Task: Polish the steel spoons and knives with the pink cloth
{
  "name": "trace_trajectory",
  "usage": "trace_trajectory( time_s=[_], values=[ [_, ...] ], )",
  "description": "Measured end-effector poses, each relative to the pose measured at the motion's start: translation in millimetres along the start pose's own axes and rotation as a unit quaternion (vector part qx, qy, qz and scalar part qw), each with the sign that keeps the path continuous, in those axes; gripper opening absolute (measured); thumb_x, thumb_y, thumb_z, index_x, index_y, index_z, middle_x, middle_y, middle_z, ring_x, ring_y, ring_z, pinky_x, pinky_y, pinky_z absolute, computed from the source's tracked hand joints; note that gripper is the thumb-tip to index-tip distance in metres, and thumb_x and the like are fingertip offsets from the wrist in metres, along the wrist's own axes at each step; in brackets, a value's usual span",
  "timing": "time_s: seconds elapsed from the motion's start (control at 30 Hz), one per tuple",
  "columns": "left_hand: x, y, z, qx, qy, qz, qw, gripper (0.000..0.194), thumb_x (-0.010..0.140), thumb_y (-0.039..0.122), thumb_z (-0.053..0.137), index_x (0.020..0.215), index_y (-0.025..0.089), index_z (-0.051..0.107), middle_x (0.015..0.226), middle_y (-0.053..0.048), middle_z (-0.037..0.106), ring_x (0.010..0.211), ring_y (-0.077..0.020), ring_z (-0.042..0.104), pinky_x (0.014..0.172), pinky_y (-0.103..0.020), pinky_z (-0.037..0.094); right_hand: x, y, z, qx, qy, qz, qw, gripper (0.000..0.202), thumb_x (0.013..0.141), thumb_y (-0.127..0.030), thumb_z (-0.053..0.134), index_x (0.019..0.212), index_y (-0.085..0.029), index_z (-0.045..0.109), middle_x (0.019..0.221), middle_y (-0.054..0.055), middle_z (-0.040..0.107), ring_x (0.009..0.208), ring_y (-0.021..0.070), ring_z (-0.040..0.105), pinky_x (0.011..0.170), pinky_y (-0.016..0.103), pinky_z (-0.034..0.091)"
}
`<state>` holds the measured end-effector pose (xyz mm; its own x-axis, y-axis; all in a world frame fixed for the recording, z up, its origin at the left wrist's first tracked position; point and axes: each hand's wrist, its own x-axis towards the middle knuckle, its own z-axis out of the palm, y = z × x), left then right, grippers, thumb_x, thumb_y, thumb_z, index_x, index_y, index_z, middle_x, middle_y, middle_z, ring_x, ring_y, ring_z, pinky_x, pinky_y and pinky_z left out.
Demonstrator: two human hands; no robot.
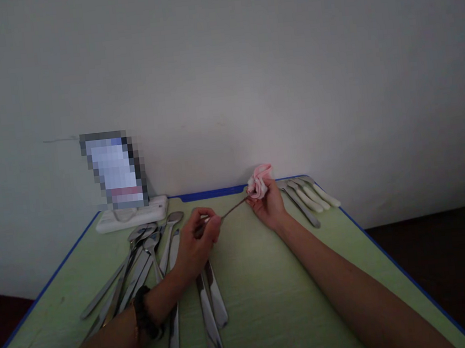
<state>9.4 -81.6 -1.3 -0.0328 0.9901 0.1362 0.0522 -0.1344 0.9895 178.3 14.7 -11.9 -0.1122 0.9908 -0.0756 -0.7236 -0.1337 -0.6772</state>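
Note:
My left hand (196, 241) is closed around one end of a thin metal piece of cutlery (235, 209), held above the table. Its far end goes into a crumpled pink and white cloth (260, 181), so I cannot tell its kind. My right hand (269, 206) pinches that cloth around the cutlery. Beneath and left of my left hand lie several table knives (211, 320) and a pile of spoons (151, 241), partly covered by my forearm. Right of my right hand lie several pieces of cutlery with cream handles (310, 199) and an all-metal one (302, 207).
The pale green table (271, 303) has a blue edge and stands against a grey wall (247, 73). On its back left corner a white power strip (132, 213) lies in front of an upright, blurred-out phone (116, 169).

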Motion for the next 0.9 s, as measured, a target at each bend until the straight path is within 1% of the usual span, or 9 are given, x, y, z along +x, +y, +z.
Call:
trace_trajectory(
  time_s=[0.07, 0.13, 0.2, 0.33, 0.43, 0.53, 0.6, 0.73, 0.9],
  values=[
    [0.2, 2.1, 0.2, -0.006, 0.010, -0.002, 1.000, 0.028, 0.076, 0.042, 0.061, 0.084, 0.019, 0.046, 0.049, 0.011, 0.041, 0.039, -0.0052, 0.036, 0.037, -0.015, 0.027, 0.0, -0.2, -0.4, 0.005, 0.006, 0.008, 1.000, 0.015, 0.074, -0.031, 0.049, 0.070, -0.019, 0.058, 0.057, -0.002, 0.060, 0.051, 0.0112, 0.055, 0.045, 0.022, 0.047],
    [0.6, 3.3, 0.6, 0.004, 0.009, -0.006, 1.000, 0.033, 0.070, 0.039, 0.068, 0.087, 0.020, 0.047, 0.049, 0.011, 0.045, 0.038, -0.0050, 0.038, 0.036, -0.015, 0.029, -1.4, -0.3, -0.3, 0.006, -0.007, 0.028, 1.000, 0.015, 0.074, -0.030, 0.050, 0.071, -0.018, 0.058, 0.060, 0.000, 0.062, 0.052, 0.0108, 0.055, 0.051, 0.023, 0.050],
    [1.6, 3.1, 1.4, 0.016, 0.004, -0.012, 1.000, 0.037, 0.066, 0.037, 0.071, 0.089, 0.020, 0.047, 0.051, 0.010, 0.049, 0.037, -0.0049, 0.041, 0.035, -0.015, 0.031, -4.4, -0.1, 0.5, 0.000, -0.039, 0.058, 0.998, 0.015, 0.074, -0.029, 0.051, 0.071, -0.017, 0.059, 0.066, 0.002, 0.065, 0.056, 0.0116, 0.058, 0.058, 0.025, 0.053],
    [4.8, -0.8, 3.8, 0.007, 0.017, 0.009, 1.000, 0.034, 0.071, 0.040, 0.067, 0.091, 0.018, 0.050, 0.059, 0.007, 0.056, 0.038, -0.0048, 0.044, 0.035, -0.015, 0.036, -11.3, 1.6, 3.1, -0.041, -0.116, 0.117, 0.985, 0.014, 0.074, -0.026, 0.052, 0.078, -0.015, 0.060, 0.074, 0.005, 0.069, 0.066, 0.0150, 0.061, 0.065, 0.030, 0.054],
    [6.5, -4.1, 4.7, 0.002, 0.032, 0.023, 0.999, 0.031, 0.072, 0.040, 0.066, 0.089, 0.017, 0.056, 0.064, 0.003, 0.060, 0.041, -0.0052, 0.047, 0.036, -0.016, 0.039, -13.4, 2.9, 3.6, -0.061, -0.134, 0.132, 0.980, 0.016, 0.073, -0.024, 0.050, 0.080, -0.014, 0.062, 0.073, 0.006, 0.069, 0.065, 0.0154, 0.061, 0.064, 0.031, 0.054],
    [6.9, -4.7, 3.7, 0.005, 0.032, 0.027, 0.999, 0.028, 0.071, 0.036, 0.069, 0.090, 0.017, 0.062, 0.078, -0.001, 0.066, 0.049, -0.0071, 0.053, 0.044, -0.019, 0.046, -12.9, 2.9, 3.0, -0.056, -0.132, 0.129, 0.981, 0.018, 0.074, -0.023, 0.047, 0.079, -0.014, 0.062, 0.073, 0.006, 0.069, 0.064, 0.0153, 0.061, 0.063, 0.030, 0.054],
    [6.8, -3.5, 2.5, 0.008, 0.028, 0.029, 0.999, 0.027, 0.072, 0.035, 0.068, 0.092, 0.017, 0.064, 0.082, -0.002, 0.067, 0.052, -0.0078, 0.055, 0.048, -0.020, 0.047, -12.3, 2.6, 2.5, -0.053, -0.133, 0.135, 0.980, 0.019, 0.073, -0.023, 0.047, 0.079, -0.014, 0.063, 0.073, 0.006, 0.069, 0.065, 0.0156, 0.061, 0.062, 0.030, 0.054],
    [6.7, 0.5, 0.0, 0.005, 0.010, 0.025, 1.000, 0.025, 0.075, 0.035, 0.063, 0.094, 0.018, 0.066, 0.078, -0.001, 0.069, 0.052, -0.0087, 0.055, 0.050, -0.021, 0.047, -12.3, 2.6, 2.3, -0.059, -0.136, 0.146, 0.978, 0.018, 0.070, -0.024, 0.050, 0.076, -0.014, 0.063, 0.068, 0.004, 0.067, 0.061, 0.0154, 0.061, 0.057, 0.029, 0.052],
    [7.3, 1.0, -2.9, 0.050, 0.048, 0.008, 0.998, 0.025, 0.076, 0.039, 0.062, 0.091, 0.020, 0.067, 0.067, 0.003, 0.063, 0.046, -0.0075, 0.047, 0.043, -0.019, 0.040, -13.6, 3.6, 3.3, -0.071, -0.146, 0.148, 0.976, 0.016, 0.069, -0.022, 0.050, 0.076, -0.014, 0.062, 0.066, 0.003, 0.065, 0.055, 0.0148, 0.059, 0.051, 0.028, 0.050]
  ],
)
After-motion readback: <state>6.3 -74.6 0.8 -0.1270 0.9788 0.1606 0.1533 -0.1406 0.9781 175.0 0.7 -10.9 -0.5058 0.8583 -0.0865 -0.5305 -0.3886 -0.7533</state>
